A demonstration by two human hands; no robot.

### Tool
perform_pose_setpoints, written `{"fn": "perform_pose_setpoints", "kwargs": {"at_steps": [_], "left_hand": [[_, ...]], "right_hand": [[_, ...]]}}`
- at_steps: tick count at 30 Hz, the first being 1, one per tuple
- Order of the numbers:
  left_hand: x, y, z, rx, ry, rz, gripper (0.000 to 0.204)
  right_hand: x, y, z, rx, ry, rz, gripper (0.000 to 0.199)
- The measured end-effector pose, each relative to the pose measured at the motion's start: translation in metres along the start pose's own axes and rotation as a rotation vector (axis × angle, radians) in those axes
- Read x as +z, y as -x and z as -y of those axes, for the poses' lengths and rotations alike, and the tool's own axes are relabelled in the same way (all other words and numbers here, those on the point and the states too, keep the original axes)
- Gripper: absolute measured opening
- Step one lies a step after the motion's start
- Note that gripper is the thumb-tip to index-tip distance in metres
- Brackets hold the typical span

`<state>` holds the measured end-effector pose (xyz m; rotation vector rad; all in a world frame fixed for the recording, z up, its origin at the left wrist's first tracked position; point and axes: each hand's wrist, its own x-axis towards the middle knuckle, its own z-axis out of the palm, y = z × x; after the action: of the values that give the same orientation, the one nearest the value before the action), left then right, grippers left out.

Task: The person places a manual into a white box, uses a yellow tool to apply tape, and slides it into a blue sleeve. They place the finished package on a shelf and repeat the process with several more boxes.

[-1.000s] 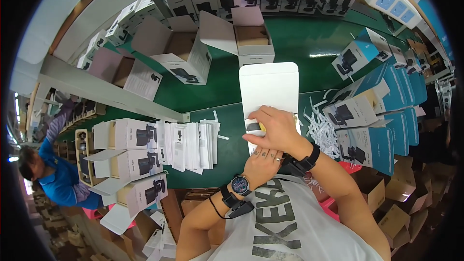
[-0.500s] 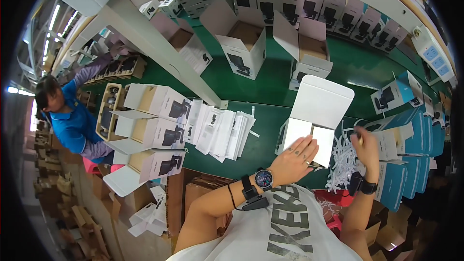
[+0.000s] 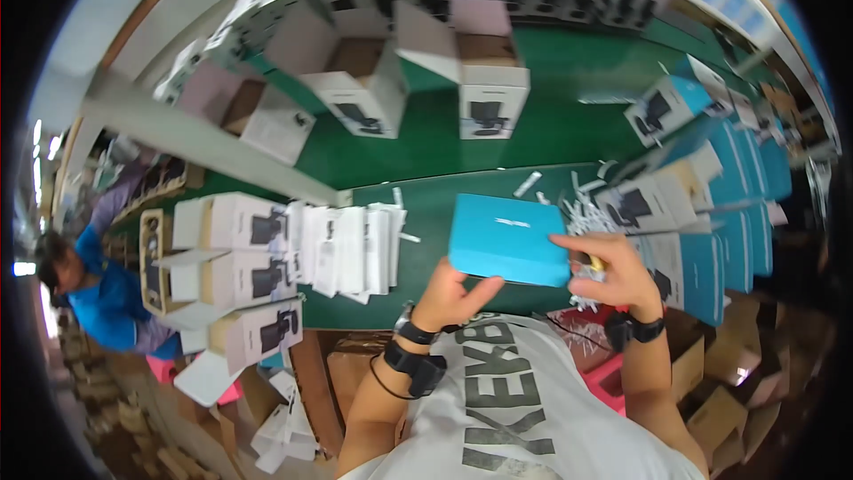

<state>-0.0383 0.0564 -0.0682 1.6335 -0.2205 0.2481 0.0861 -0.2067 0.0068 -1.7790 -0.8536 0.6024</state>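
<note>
A blue carton box (image 3: 506, 233), its blue face up, is in front of me over the green table. My left hand (image 3: 451, 298) grips its near left corner, thumb stretched along the front edge. At the right end my right hand (image 3: 613, 268) touches the box with its index finger, the other fingers bent. A small yellow thing (image 3: 596, 262) shows between those fingers; its kind is hard to make out. Shredded white paper (image 3: 586, 213) lies just beyond and beside the right hand.
White leaflets (image 3: 346, 249) are stacked left of the box, beside open printed cartons (image 3: 253, 276). More open cartons (image 3: 493, 89) stand at the back. Blue and white boxes (image 3: 702, 276) line the right. A co-worker (image 3: 107, 293) in blue is at far left.
The white box that stood open with its lid raised now shows a closed blue face. My left hand went from its top to its left corner; my right hand came in to its right end.
</note>
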Motion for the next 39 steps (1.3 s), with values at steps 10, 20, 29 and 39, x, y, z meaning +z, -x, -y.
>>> {"fn": "perform_pose_setpoints", "kwargs": {"at_steps": [10,20,29,39], "left_hand": [[0.003,0.010,0.015,-0.204,0.233,-0.068,0.025],[0.009,0.000,-0.021,-0.001,-0.538,-0.110,0.037],[0.001,-0.001,-0.004,-0.090,-0.242,-0.147,0.051],[-0.016,0.013,0.046,0.191,-0.646,-0.040,0.056]], "right_hand": [[0.046,-0.088,0.010,-0.539,0.400,-0.085,0.018],[0.025,0.005,0.010,0.010,0.281,-0.223,0.046],[0.075,0.024,-0.053,-0.120,0.247,-0.636,0.048],[0.097,0.036,-0.088,-0.194,0.478,-0.711,0.049]]}}
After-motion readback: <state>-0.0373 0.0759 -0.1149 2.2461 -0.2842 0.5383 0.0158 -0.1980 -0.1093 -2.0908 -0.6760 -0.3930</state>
